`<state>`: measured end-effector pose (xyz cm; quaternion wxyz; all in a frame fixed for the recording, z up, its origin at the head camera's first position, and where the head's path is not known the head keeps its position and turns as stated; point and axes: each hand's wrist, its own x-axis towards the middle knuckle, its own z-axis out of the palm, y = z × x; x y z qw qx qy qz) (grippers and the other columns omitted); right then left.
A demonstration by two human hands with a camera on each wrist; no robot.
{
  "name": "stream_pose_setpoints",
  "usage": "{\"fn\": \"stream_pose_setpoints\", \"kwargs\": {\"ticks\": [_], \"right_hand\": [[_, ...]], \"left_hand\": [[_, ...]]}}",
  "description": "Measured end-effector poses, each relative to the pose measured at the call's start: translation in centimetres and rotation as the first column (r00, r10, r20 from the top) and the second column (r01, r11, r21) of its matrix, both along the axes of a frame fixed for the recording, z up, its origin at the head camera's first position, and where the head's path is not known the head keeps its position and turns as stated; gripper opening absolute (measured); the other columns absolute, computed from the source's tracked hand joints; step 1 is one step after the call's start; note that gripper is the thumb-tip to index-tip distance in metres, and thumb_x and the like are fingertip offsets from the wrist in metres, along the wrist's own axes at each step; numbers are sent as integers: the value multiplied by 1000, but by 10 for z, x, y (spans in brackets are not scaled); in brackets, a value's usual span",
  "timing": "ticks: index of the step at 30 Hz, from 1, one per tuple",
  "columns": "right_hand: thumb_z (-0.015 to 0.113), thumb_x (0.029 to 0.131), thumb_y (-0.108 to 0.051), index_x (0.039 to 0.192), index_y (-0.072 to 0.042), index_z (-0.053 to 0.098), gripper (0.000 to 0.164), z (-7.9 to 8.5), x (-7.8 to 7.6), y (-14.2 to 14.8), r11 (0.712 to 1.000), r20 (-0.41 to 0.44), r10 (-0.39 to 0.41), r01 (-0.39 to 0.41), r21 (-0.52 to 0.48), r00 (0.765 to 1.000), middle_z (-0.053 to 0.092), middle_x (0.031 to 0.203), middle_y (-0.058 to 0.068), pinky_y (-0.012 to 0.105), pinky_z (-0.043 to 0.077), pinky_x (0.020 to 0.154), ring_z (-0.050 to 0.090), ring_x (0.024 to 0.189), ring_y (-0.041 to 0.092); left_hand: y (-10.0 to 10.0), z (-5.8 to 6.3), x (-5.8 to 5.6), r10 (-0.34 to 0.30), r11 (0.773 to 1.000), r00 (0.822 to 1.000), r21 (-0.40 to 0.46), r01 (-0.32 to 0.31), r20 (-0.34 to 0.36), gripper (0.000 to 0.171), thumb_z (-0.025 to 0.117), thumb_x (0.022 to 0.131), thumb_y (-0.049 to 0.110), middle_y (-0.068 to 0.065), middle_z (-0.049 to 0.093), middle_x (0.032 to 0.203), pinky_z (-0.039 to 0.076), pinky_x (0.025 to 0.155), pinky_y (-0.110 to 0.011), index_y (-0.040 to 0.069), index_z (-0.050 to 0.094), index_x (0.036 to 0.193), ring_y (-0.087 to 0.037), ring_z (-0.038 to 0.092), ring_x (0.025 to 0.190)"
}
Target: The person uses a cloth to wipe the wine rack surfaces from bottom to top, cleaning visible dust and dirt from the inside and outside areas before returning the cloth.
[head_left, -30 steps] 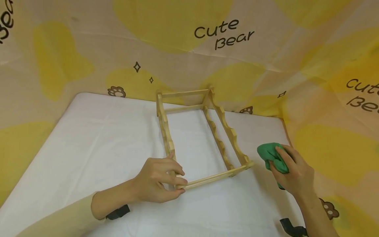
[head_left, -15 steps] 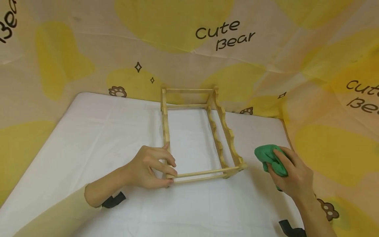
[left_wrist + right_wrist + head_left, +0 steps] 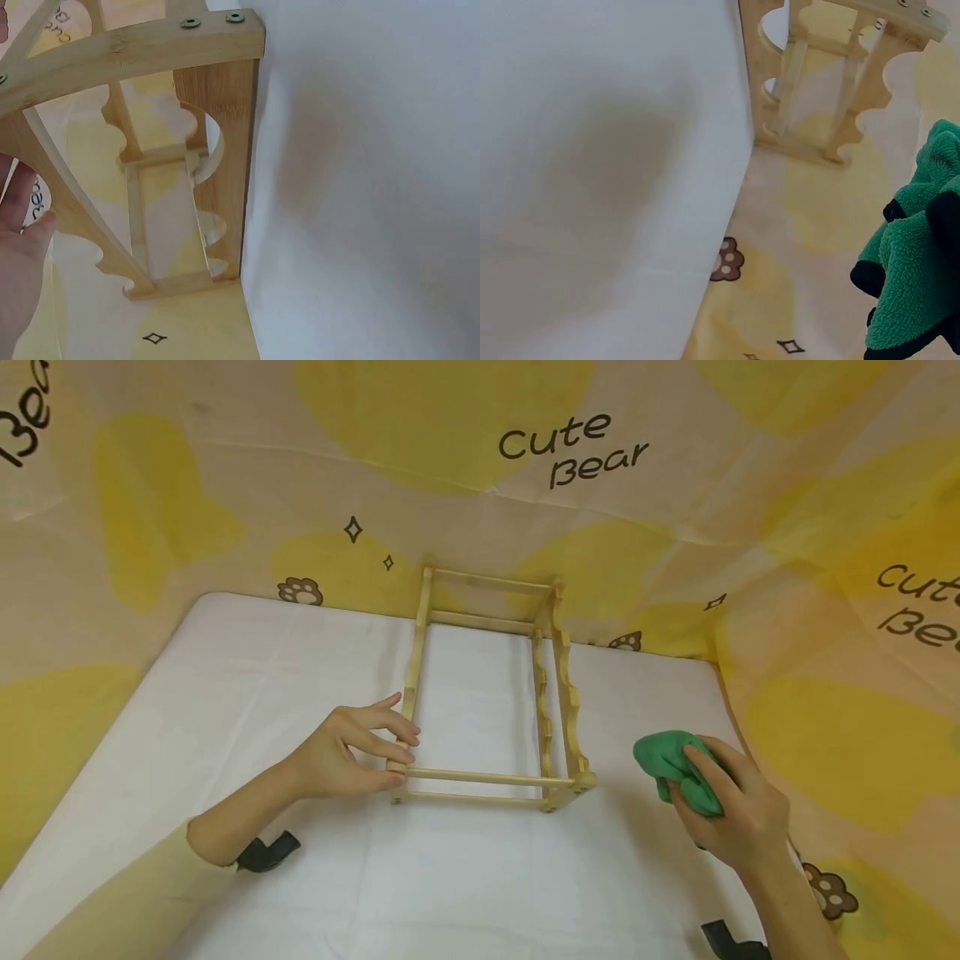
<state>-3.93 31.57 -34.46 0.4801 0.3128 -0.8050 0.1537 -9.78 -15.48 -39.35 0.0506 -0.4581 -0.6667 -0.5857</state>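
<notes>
A pale wooden rack with scalloped side boards and thin cross rails stands on the white-covered table. At its near left corner, my left hand pinches the frame between thumb and fingers, the other fingers spread along the side. Part of that hand shows in the left wrist view, beside a scalloped board of the rack. To the right of the rack, my right hand grips a bunched green cloth above the table. Close up in the right wrist view, the cloth is fluffy with dark edging.
Yellow and cream printed fabric walls rise behind and at both sides of the table. The rack's far end reaches close to the back wall. Dark angled pieces hang below the wrists.
My left hand has moved left and away from me, swinging the rack's near end leftward so it sits straighter. My right hand has shifted slightly left with the cloth.
</notes>
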Motion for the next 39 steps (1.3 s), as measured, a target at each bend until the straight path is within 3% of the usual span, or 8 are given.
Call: {"fn": "stream_pose_setpoints", "kwargs": {"ticks": [3,10,14,17,21,32,39], "right_hand": [[65,98,-36,96,3,74,40,4,1,-8,999,-8,33,-33,-17,999,70,92,27,10,45,102,65,63,45],[66,97,-33,92,1,72,35,11,3,-30,994,-61,105,-107,-19,993,70,89,26,14,46,105,63,59,44],[67,95,-30,92,0,73,31,11,6,-37,990,-91,137,-138,0,986,71,90,23,17,55,95,62,56,40],[67,95,-30,93,-2,73,29,11,9,-40,989,-101,150,-149,11,984,72,90,21,26,61,69,62,55,37],[68,95,-29,93,-3,74,27,10,13,-47,981,-115,192,-191,18,975,72,88,21,36,54,44,61,52,35],[64,94,-20,90,-2,72,21,4,21,-70,939,-66,340,-335,82,938,68,81,21,33,50,37,59,52,30],[63,91,-15,88,-2,70,14,-3,22,-78,887,-96,456,-444,126,885,67,78,17,27,50,37,59,51,24]], "left_hand": [[-5,0,-1,24,1000,1000,-9,-24,3,38,89,65,-17,-5,77,103,34,125,-47,8,85,92,-25,73,106],[-8,2,2,59,998,998,-17,-59,-3,38,90,65,-14,-4,78,105,41,121,-41,10,85,94,-23,72,113],[-9,2,3,69,998,997,-15,-69,28,37,91,65,-13,-5,79,106,41,121,-36,9,85,94,-18,70,118],[-10,1,4,77,997,994,-35,-74,74,37,92,66,-13,-4,79,108,40,121,-36,10,85,95,-17,69,120],[-11,2,5,93,994,988,-69,-85,126,38,93,66,-11,-2,79,110,41,121,-40,11,86,95,-16,68,121],[-12,5,8,120,989,974,-107,-101,191,36,93,67,-9,0,79,112,40,121,-36,11,86,97,-14,67,124],[-13,2,7,105,992,980,-80,-93,170,36,92,68,-10,-2,79,111,42,119,-31,9,85,98,-13,68,122]]}}
